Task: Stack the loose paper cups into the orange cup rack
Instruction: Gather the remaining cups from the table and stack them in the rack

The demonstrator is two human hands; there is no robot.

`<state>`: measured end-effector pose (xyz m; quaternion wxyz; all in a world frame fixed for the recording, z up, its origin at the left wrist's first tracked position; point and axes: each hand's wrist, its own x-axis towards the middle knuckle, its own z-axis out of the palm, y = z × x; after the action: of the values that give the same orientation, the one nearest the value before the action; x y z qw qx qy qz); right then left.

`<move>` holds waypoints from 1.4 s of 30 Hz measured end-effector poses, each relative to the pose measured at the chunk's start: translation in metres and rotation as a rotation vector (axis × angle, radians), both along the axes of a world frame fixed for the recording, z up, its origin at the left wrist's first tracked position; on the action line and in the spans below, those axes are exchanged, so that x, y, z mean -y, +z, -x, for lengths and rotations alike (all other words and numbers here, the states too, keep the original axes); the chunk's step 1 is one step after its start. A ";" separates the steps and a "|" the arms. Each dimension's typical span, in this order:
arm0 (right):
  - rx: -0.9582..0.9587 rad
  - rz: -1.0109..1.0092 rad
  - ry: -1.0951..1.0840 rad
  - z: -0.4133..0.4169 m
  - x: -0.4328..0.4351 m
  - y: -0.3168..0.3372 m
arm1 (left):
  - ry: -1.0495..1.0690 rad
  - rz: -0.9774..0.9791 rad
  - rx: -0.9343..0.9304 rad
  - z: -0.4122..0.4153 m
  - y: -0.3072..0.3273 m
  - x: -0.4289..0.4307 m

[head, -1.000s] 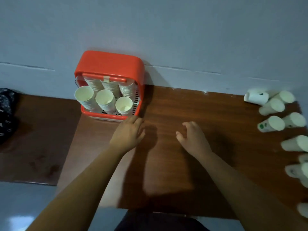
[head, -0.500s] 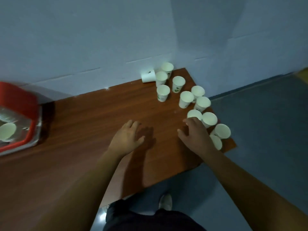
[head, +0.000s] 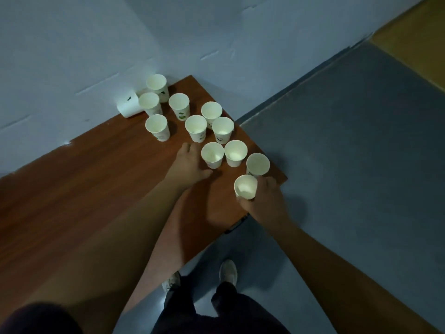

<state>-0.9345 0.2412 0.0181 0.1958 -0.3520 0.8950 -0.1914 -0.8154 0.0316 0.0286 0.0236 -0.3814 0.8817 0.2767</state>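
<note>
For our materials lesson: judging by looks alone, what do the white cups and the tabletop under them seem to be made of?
The cups: probably thin paper, matt white, with thin walls and small printed green marks. The tabletop: a brown board with streaky wood grain and a slight sheen. Veneer, laminate or solid wood cannot be told apart here.

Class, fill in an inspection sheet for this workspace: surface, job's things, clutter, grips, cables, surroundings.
Surface: brown wooden table, its corner in view.
Job's things: eleven upright paper cups; one tipped cup by the wall; orange rack not in view.
Clutter: nothing seen.
Grips: left hand open beside a cup, contact unclear; right hand holds the nearest cup.
Cables: nothing seen.
Surroundings: pale wall, grey floor, the person's shoes.
</note>
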 end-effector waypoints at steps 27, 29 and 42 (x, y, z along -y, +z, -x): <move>-0.079 0.112 0.241 -0.033 0.053 -0.013 | 0.257 -0.012 -0.246 -0.032 -0.029 0.021; -0.062 0.132 0.307 -0.041 0.070 0.002 | 0.311 0.002 -0.255 -0.061 -0.014 0.026; -0.076 0.355 0.625 -0.179 0.203 0.100 | 0.720 0.165 -0.264 -0.298 0.102 0.039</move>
<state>-0.7555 0.0383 0.1183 0.1474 -0.6440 0.7035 -0.2618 -0.5177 -0.0073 0.1302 -0.2195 -0.6281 0.7061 0.2422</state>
